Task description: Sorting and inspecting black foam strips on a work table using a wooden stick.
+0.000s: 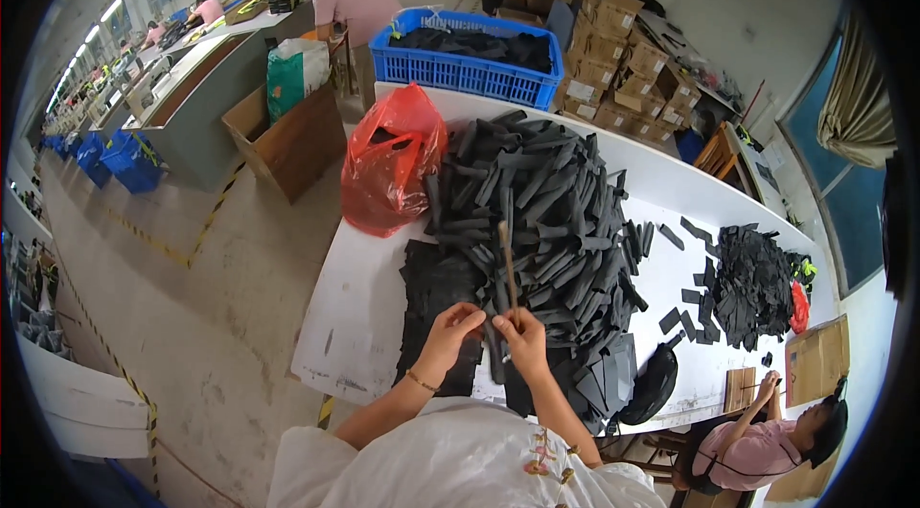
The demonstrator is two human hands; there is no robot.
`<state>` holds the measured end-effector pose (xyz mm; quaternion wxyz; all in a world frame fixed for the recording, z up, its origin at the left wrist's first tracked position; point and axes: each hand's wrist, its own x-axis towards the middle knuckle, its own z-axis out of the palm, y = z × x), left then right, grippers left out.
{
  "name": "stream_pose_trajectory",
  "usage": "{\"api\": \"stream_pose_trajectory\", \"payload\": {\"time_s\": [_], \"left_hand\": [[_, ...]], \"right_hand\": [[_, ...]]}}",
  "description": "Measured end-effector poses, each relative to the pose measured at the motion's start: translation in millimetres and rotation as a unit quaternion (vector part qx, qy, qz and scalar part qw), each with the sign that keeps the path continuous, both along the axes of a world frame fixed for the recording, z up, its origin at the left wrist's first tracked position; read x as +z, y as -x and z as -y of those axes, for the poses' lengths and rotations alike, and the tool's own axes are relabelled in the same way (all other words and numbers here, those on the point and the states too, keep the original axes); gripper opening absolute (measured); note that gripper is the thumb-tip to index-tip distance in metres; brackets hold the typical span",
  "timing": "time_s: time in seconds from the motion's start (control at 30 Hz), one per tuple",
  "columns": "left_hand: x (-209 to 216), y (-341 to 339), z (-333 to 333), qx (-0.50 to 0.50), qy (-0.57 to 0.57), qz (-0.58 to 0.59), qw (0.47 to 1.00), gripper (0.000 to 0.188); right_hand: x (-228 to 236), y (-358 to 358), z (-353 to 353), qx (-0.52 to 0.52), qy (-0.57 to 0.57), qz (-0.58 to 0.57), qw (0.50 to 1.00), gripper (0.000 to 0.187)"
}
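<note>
My right hand [522,340] is closed around a thin brown stick [509,264] that points up and away from me. Between my hands hangs a narrow black fabric piece [494,355], partly hidden by my right fingers. My left hand [450,335] has its thumb and fingers pinched together at the upper edge of that piece. Just beyond my hands rises a large pile of black fabric pieces [546,211], many of them curled into tubes. Flat black pieces [431,292] lie stacked beside my left hand.
On the white table [335,326] stand a red plastic bag [393,163] at left and a smaller black pile [752,283] at right. A blue crate [470,72] sits beyond the far edge. A black pouch [655,383] lies near a seated co-worker [757,446] at right.
</note>
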<state>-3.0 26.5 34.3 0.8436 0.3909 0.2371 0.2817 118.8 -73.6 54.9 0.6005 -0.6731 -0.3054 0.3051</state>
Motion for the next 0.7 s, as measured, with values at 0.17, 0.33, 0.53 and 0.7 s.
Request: {"api": "stream_pose_trajectory", "payload": {"time_s": [0.17, 0.33, 0.53, 0.7], "left_hand": [[-8.6, -0.3, -2.3, -0.017, 0.171, 0.048, 0.984, 0.008], [-14.1, -0.5, -2.2, -0.03, 0.15, 0.01, 0.988, 0.008], [-22.7, -1.7, -8.2, 0.023, 0.176, 0.03, 0.984, 0.008], [-22.6, -7.8, -4.0, 0.086, 0.148, -0.089, 0.981, 0.018]], "right_hand": [[-3.9, 4.0, 2.5, 0.023, 0.023, -0.023, 0.999, 0.017], [-5.7, 4.2, 5.7, 0.077, -0.004, 0.022, 0.997, 0.019], [-17.1, 7.9, 6.3, 0.102, -0.017, -0.009, 0.995, 0.018], [-26.5, 7.2, 3.7, 0.095, 0.027, -0.03, 0.995, 0.017]]}}
